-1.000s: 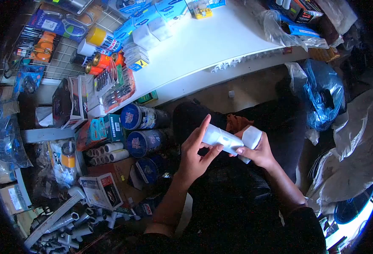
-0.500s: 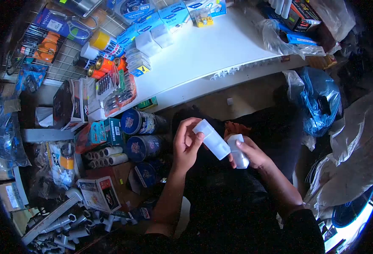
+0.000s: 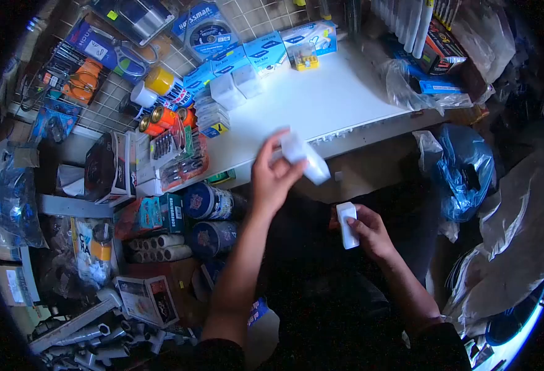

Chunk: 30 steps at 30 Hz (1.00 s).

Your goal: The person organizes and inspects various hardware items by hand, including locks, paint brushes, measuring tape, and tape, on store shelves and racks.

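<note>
My left hand [image 3: 271,179] is closed on a translucent white plastic box [image 3: 308,162], holding it tilted by the near edge of the white shelf. The box is slightly blurred by motion. Lower and to the right, my right hand [image 3: 373,235] grips a smaller-looking white plastic piece [image 3: 348,226] between thumb and fingers, standing on its narrow end. Its kind is not plain from this side. The two pieces are well apart. On the shelf, two clear plastic boxes [image 3: 225,91] of a similar look stand beside a stack of small clear packs [image 3: 212,116].
Blue boxes [image 3: 266,54] and a yellow case [image 3: 305,57] line the back of the white shelf [image 3: 346,93]. Spray cans [image 3: 164,81] stand at its left. Round tubs [image 3: 213,204] sit below. A blue plastic bag [image 3: 467,167] hangs at right. Grey pipe fittings [image 3: 93,337] lie lower left.
My left hand has risen toward the shelf with its box, away from the right hand. The right hand has stayed low and turned its piece more upright. The camera view has tilted up slightly.
</note>
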{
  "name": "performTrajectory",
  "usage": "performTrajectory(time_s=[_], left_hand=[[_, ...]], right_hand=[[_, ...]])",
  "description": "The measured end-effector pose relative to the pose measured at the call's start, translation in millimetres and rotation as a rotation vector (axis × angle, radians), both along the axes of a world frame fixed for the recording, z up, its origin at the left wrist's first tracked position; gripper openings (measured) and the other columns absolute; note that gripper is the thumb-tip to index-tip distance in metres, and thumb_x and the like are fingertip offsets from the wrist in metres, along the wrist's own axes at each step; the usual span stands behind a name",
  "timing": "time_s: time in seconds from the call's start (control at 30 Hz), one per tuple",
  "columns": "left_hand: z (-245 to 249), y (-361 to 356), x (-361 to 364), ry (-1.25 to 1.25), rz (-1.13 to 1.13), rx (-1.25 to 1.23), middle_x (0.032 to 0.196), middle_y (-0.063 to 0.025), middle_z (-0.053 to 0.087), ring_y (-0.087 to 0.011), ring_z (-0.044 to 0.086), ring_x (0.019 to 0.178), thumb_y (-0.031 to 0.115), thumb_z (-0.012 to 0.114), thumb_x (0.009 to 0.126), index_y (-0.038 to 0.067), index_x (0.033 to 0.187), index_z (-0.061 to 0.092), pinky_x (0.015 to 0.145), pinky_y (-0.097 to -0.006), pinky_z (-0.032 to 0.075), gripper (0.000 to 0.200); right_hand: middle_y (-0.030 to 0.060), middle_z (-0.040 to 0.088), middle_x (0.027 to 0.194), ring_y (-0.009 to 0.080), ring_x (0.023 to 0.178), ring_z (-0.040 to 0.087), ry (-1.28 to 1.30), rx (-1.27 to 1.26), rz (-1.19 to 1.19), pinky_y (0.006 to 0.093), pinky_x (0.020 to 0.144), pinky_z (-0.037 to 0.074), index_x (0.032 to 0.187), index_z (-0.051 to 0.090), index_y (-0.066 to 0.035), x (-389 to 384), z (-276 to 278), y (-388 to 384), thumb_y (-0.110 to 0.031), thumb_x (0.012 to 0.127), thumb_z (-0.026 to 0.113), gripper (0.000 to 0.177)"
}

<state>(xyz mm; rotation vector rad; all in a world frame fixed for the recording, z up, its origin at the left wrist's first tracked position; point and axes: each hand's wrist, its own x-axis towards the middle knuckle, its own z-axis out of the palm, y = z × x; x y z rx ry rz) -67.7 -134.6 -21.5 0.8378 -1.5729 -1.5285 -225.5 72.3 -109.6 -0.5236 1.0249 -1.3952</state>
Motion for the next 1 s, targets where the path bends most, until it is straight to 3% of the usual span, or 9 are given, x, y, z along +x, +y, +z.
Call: performTrajectory(time_s=[0.17, 0.2, 0.3, 0.47, 0.77, 0.83, 0.87, 0.93, 1.0], left_hand=[[52.1, -130.6, -57.0, -0.522, 0.048, -1.068, 0.111, -0.0138, 0.069, -0.0343, 0.064, 0.106, 0.007, 0.081, 0.076, 0.012, 0.124, 0.062, 0.091, -0.0409, 0.05, 0.052], [55.1, -146.5, -64.7, -0.681, 0.043, -1.096, 0.111, -0.0127, 0.07, -0.0368, 0.059, 0.107, 0.013, 0.083, 0.074, 0.015, 0.121, 0.063, 0.093, -0.0461, 0.045, 0.051], [45.1, -187.0, -76.3, -0.964, 0.019, -1.231, 0.109, -0.0096, 0.07, -0.0327, 0.056, 0.111, 0.017, 0.085, 0.073, 0.016, 0.119, 0.063, 0.093, -0.0467, 0.042, 0.051], [42.8, -209.5, -69.6, -1.008, 0.12, -1.372, 0.11, -0.005, 0.068, -0.0311, 0.052, 0.112, 0.019, 0.084, 0.074, 0.014, 0.117, 0.066, 0.093, -0.0471, 0.04, 0.047], [29.9, -167.2, -45.0, -0.754, 0.444, -1.412, 0.119, -0.0151, 0.056, -0.0335, 0.051, 0.114, 0.01, 0.077, 0.079, 0.009, 0.113, 0.07, 0.096, -0.0486, 0.043, 0.035], [18.3, -112.3, -24.6, -0.577, 0.385, -1.303, 0.113, -0.0142, 0.059, -0.033, 0.056, 0.106, 0.004, 0.071, 0.082, 0.007, 0.112, 0.07, 0.09, -0.0455, 0.047, 0.03], [5.8, -78.1, -10.2, -0.521, 0.275, -1.112, 0.104, -0.0144, 0.061, -0.0323, 0.06, 0.093, 0.003, 0.069, 0.084, 0.005, 0.109, 0.07, 0.08, -0.0423, 0.051, 0.025], [-31.2, -27.8, 23.1, -0.519, 0.15, -0.929, 0.077, -0.0115, 0.061, -0.0299, 0.062, 0.068, 0.002, 0.068, 0.085, 0.005, 0.1, 0.068, 0.066, -0.0394, 0.052, 0.016], [-77.0, 14.6, 47.1, -0.549, 0.14, -0.621, 0.071, -0.0127, 0.059, -0.0281, 0.062, 0.059, 0.005, 0.069, 0.085, 0.006, 0.1, 0.067, 0.056, -0.04, 0.05, 0.016]], right_hand=[[0.0093, 0.071, 0.105, 0.0173, 0.099, 0.067, 0.169, 0.089, -0.014, 0.0359, 0.089, 0.053, 0.123, 0.061, -0.003, -2.0, -3.2, -1.9, -0.025, 0.094, 0.073, 0.039], [0.0092, 0.071, 0.105, 0.0171, 0.099, 0.067, 0.16, 0.093, -0.007, 0.0362, 0.089, 0.053, 0.123, 0.061, -0.003, -3.8, 0.0, -2.3, -0.024, 0.093, 0.074, 0.039], [0.0091, 0.071, 0.108, 0.0168, 0.1, 0.067, 0.135, 0.032, -0.031, 0.0357, 0.088, 0.054, 0.122, 0.061, -0.002, -6.5, -8.2, -4.2, -0.018, 0.092, 0.075, 0.037], [0.0104, 0.068, 0.113, 0.0187, 0.106, 0.066, 0.21, 0.026, -0.02, 0.0376, 0.094, 0.054, 0.124, 0.06, -0.002, -10.7, -2.3, -5.5, -0.017, 0.091, 0.077, 0.04], [0.0111, 0.064, 0.12, 0.0214, 0.114, 0.063, 0.279, -0.005, -0.089, 0.0384, 0.1, 0.053, 0.125, 0.058, 0.001, -3.7, 14.4, -7.7, -0.005, 0.091, 0.073, 0.037], [0.0124, 0.063, 0.123, 0.0229, 0.116, 0.062, 0.458, 0.031, -0.129, 0.0386, 0.101, 0.053, 0.124, 0.061, 0.002, -12.7, 43.0, -13.4, -0.004, 0.088, 0.076, 0.039], [0.0122, 0.065, 0.119, 0.0212, 0.112, 0.064, 0.703, -0.041, -0.188, 0.0363, 0.096, 0.055, 0.122, 0.065, 0.001, -19.6, 49.6, -20.8, -0.005, 0.086, 0.078, 0.039], [0.0116, 0.071, 0.111, 0.0177, 0.101, 0.066, 0.898, -0.198, -0.265, 0.0332, 0.087, 0.057, 0.123, 0.067, 0.0, -39.0, 48.6, -52.2, -0.002, 0.083, 0.079, 0.042], [0.0118, 0.07, 0.116, 0.0155, 0.102, 0.066, 0.757, -0.278, -0.339, 0.0323, 0.086, 0.057, 0.129, 0.065, 0.0, -49.6, 52.2, -100.9, -0.004, 0.087, 0.077, 0.044]])
